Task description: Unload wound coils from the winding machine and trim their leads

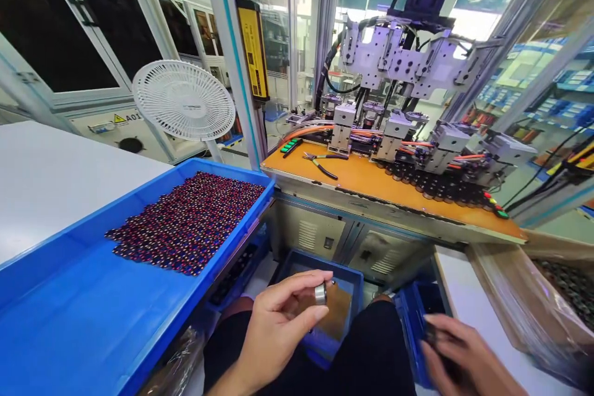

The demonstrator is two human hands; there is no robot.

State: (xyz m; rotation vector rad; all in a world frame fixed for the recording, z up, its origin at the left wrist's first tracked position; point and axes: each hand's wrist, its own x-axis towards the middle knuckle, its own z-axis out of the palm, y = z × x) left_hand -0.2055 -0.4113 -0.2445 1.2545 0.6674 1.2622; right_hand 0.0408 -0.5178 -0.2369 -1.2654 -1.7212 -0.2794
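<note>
Between the thumb and fingertips of my left hand [283,322] sits a small silver metal cylinder [320,293] with a dark end. It is held above my lap, over a blue bin [357,297] on the floor. My right hand [457,352], smeared by motion, is low on the right beside a white ledge [468,284]. Its fingers are closed around a small dark part [430,333], whose exact kind is too blurred to make out. A second blue bin [408,315] stands just left of that hand.
A large blue tray [153,315] at left carries many small dark parts with red and gold spots [195,219]. Ahead, a machine [394,130] stands on an orange bench [371,185] with pliers [322,164]. A plastic-lined box [505,284] is right; a white fan [185,102] stands behind.
</note>
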